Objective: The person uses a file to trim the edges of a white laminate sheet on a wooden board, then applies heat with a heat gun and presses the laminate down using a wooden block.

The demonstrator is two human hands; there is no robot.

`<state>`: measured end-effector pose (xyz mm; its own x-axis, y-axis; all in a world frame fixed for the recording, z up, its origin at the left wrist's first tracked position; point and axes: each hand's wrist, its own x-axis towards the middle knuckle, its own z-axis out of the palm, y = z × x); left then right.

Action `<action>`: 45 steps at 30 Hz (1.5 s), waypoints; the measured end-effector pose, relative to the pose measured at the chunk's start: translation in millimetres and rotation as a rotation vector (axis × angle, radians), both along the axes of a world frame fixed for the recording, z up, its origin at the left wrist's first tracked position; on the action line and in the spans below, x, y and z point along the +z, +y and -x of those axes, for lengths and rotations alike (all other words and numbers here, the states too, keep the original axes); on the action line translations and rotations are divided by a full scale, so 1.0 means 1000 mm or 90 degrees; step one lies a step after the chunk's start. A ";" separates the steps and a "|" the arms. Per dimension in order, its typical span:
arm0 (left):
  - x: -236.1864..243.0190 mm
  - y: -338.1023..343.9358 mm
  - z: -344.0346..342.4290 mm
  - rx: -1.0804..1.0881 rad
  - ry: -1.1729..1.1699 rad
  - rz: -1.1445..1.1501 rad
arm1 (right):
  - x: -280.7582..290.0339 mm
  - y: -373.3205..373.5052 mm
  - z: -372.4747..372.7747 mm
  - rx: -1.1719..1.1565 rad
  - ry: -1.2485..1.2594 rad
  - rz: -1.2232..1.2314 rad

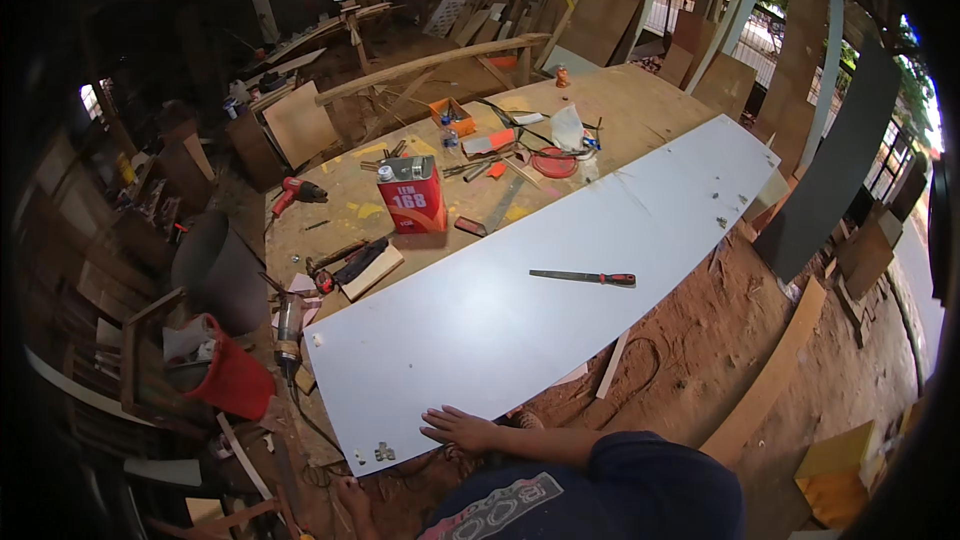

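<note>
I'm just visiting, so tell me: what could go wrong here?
The file lies loose on the white panel, so it might slide off or scratch the surface if the panel shifts.

The red can stands close to the panel's far edge; swinging the panel could knock it over.

The right hand rests flat near the metal fittings, which could scrape it.

The long, smooth white panel [450,315] lies flat under the right hand [461,431], stretching far beyond it, metal fittings [384,452] near the corner left of that hand.
</note>
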<state>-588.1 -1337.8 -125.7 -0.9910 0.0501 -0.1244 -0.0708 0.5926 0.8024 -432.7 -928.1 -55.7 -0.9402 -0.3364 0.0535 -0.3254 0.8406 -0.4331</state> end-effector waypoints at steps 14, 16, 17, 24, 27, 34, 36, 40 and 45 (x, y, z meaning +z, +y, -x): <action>-0.014 0.022 -0.018 0.111 0.136 0.074 | 0.017 0.076 -0.058 -0.243 0.113 -0.105; -0.015 0.052 -0.033 0.059 0.221 -0.064 | 0.011 0.112 -0.083 -0.343 0.067 -0.077; -0.013 0.060 -0.039 0.058 0.216 -0.062 | 0.011 0.130 -0.094 -0.431 0.028 -0.046; 0.010 0.051 -0.036 0.112 0.050 0.057 | 0.033 0.243 -0.166 -0.632 -0.096 -0.138; 0.013 0.055 -0.038 0.117 0.013 0.033 | 0.038 0.298 -0.204 -0.755 -0.172 -0.174; 0.005 0.076 -0.047 0.251 -0.122 -0.253 | 0.033 0.429 -0.267 -1.033 -0.221 -0.226; 0.001 0.101 -0.061 0.306 -0.176 -0.418 | 0.038 0.451 -0.259 -1.059 -0.230 -0.234; 0.020 0.121 -0.070 0.356 -0.211 -0.469 | 0.048 0.448 -0.213 -0.783 -0.010 0.033; 0.036 0.140 -0.073 0.391 -0.263 -0.455 | 0.014 0.432 -0.143 -0.736 0.128 0.131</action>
<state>-515.5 -1197.6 -90.1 -0.7569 -0.2551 -0.6016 -0.5513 -0.2451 0.7975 -289.6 -496.2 -41.6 -0.6493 0.7369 0.1882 0.5016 0.6010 -0.6223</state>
